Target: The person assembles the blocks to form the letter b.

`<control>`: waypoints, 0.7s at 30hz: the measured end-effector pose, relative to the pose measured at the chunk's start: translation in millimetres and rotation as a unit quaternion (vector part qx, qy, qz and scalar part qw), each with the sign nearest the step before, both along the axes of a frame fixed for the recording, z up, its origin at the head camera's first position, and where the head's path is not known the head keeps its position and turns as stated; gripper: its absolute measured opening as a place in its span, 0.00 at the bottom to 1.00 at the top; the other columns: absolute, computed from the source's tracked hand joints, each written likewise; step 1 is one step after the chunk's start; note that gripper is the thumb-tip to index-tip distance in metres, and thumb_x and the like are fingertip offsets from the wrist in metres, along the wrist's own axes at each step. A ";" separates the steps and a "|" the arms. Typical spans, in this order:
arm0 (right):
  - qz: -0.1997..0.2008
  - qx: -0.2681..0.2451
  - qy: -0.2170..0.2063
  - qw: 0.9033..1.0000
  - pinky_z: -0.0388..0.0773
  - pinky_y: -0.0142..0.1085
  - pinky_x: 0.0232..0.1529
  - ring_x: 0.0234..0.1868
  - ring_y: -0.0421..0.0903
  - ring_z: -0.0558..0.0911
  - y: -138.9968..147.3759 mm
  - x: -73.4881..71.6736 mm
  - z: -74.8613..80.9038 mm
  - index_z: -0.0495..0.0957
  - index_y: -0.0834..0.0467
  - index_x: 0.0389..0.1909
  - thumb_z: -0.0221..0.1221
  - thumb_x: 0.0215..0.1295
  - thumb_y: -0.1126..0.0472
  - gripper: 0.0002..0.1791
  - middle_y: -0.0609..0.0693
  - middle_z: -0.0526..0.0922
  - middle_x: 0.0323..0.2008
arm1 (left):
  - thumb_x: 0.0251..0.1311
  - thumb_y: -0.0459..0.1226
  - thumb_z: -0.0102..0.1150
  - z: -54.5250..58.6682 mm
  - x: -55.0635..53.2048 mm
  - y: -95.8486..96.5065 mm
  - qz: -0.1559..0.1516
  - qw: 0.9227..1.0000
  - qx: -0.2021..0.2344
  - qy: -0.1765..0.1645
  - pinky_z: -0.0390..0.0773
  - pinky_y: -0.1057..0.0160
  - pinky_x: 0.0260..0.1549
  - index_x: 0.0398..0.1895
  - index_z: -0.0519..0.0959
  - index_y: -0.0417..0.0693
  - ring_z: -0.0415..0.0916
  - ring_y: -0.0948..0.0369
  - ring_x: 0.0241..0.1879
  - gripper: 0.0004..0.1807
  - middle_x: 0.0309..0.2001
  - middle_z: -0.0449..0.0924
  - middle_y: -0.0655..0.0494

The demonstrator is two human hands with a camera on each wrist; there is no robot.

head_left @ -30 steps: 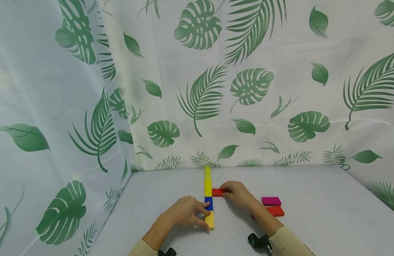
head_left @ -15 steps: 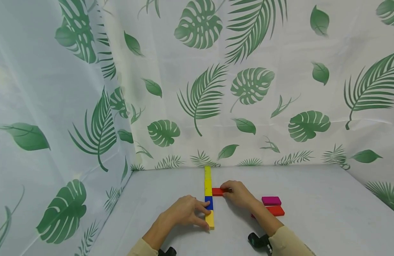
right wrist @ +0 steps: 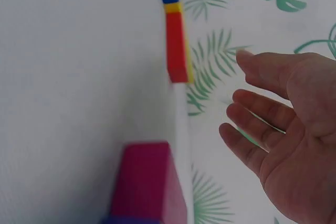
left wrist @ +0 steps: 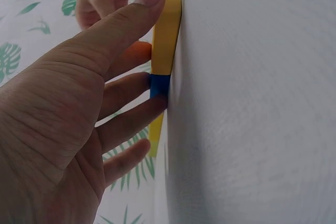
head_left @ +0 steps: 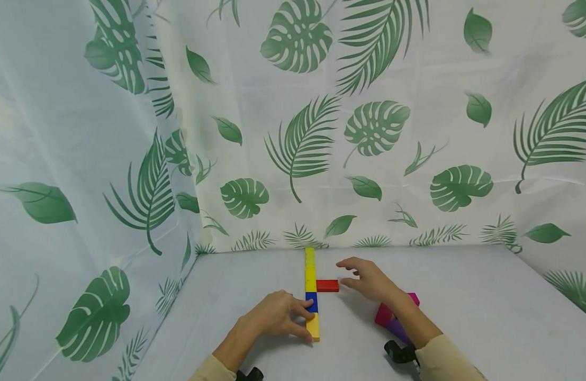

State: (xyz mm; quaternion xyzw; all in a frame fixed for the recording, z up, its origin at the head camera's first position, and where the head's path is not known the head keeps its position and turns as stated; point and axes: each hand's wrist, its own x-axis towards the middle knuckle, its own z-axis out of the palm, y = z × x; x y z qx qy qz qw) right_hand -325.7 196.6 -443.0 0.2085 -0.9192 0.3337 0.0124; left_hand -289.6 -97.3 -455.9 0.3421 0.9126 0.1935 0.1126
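Observation:
A straight row of flat blocks runs away from me: a golden-yellow block [head_left: 313, 331] nearest, then a blue block [head_left: 313, 309], then yellow blocks [head_left: 310, 276] at the far end. A red block [head_left: 327, 286] juts out to the right, its left end against the row. My left hand [head_left: 276, 313] touches the row's left side, thumb on the golden-yellow block [left wrist: 169, 30] and fingertips at the blue block [left wrist: 160, 85]. Just right of the red block [right wrist: 177, 51], my right hand [head_left: 371, 281] hovers with fingers apart, holding nothing.
Under and beside my right forearm lie a magenta block [head_left: 414, 298], a crimson block [head_left: 383, 315] and a purple block [head_left: 397, 330], partly covered. A leaf-print sheet [head_left: 321, 211] rises behind the white table [head_left: 254, 275], with another along the left.
My right hand has let go of the red block and moved off to the right. The red block stays against the row. My left hand keeps its place.

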 end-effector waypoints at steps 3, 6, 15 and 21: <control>-0.007 -0.003 -0.009 1.000 0.81 0.56 0.61 0.64 0.61 0.79 9.8 1.9 6.7 0.78 0.50 0.67 0.68 0.69 0.56 0.26 0.56 0.82 0.64 | 0.48 0.65 0.74 1.2 0.8 0.0 0.002 1.000 -0.001 -0.001 0.77 0.63 0.59 0.57 0.86 0.73 0.77 0.66 0.66 0.31 0.64 0.80 0.74; -0.013 -0.002 -0.015 1.000 0.81 0.57 0.60 0.65 0.62 0.78 19.7 3.4 11.8 0.77 0.49 0.69 0.68 0.69 0.51 0.29 0.55 0.82 0.64 | 0.48 0.66 0.74 0.8 0.5 -0.1 0.003 1.000 0.000 -0.001 0.77 0.62 0.60 0.57 0.86 0.73 0.77 0.66 0.66 0.31 0.64 0.80 0.74; 0.010 -0.004 -0.026 1.000 0.82 0.55 0.59 0.65 0.61 0.78 53.9 8.2 27.4 0.77 0.52 0.70 0.67 0.68 0.41 0.33 0.54 0.81 0.65 | 0.48 0.66 0.73 -1.5 -0.6 -1.1 -0.008 1.000 0.005 0.013 0.77 0.59 0.63 0.57 0.86 0.72 0.76 0.66 0.67 0.31 0.64 0.79 0.73; 0.021 0.009 -0.036 0.999 0.85 0.52 0.54 0.63 0.60 0.79 72.0 9.6 33.8 0.78 0.55 0.68 0.66 0.69 0.42 0.33 0.56 0.82 0.64 | 0.48 0.67 0.73 -2.5 -1.1 -1.4 -0.012 1.000 0.003 0.017 0.78 0.63 0.59 0.58 0.85 0.72 0.77 0.66 0.66 0.32 0.64 0.80 0.73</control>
